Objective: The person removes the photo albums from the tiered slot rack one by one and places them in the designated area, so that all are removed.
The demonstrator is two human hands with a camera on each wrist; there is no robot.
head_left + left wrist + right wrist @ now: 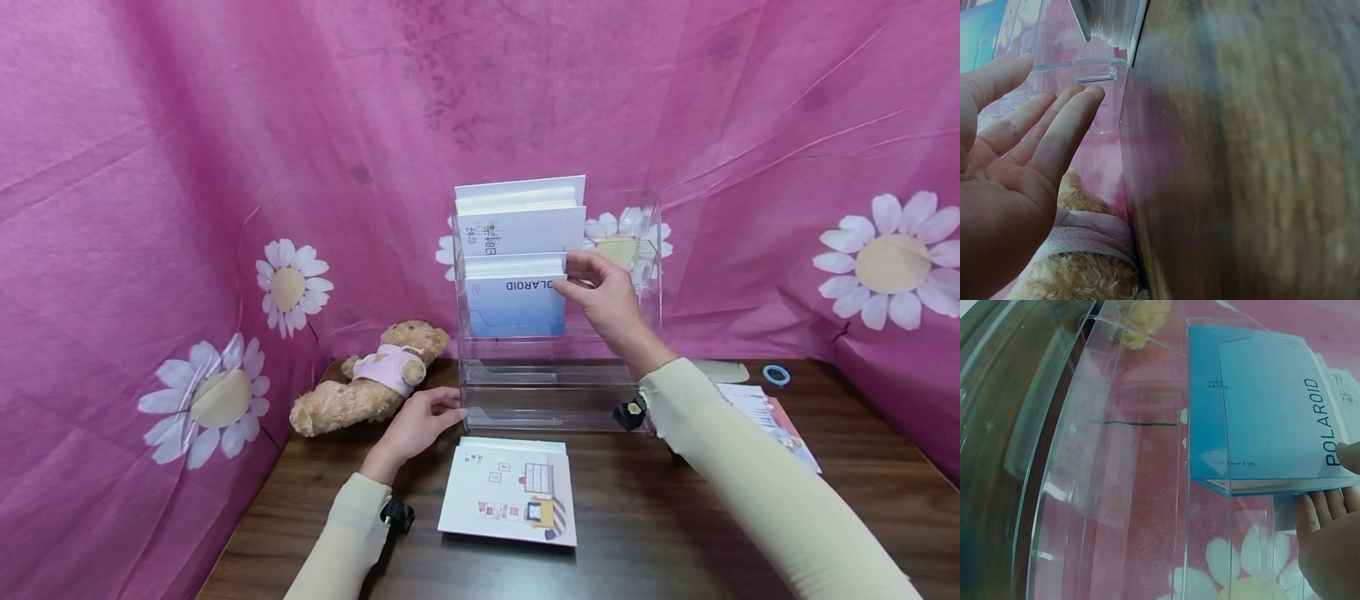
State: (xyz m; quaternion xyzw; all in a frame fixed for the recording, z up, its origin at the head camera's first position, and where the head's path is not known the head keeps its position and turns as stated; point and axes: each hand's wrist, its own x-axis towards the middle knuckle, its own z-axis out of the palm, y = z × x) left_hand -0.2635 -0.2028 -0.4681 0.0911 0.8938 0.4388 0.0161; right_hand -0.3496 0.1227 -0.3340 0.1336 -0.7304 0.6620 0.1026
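Observation:
My right hand (pixel 606 300) pinches the right edge of a blue photo album (pixel 517 307) marked POLAROID, thumb in front and fingers behind. The album stands in a tier of a clear acrylic rack (pixel 600 408), seen close up in the right wrist view with its blue cover (pixel 1266 406). Behind it, a white album (pixel 525 229) fills the tier above. My left hand (pixel 422 423) is at the rack's lower left corner, fingers fairly straight; whether they touch it is unclear. In the left wrist view that palm (pixel 1016 181) holds nothing. Another white album (pixel 506 496) with a cartoon cover lies in front.
A teddy bear (pixel 382 375) in a pink shirt leans left of the rack. On the right of the wooden table (pixel 637 517) lie a comb (pixel 723 371), a blue ring (pixel 776 375) and some printed booklets (pixel 780 429). Pink flowered cloth (pixel 360 125) hangs around the table.

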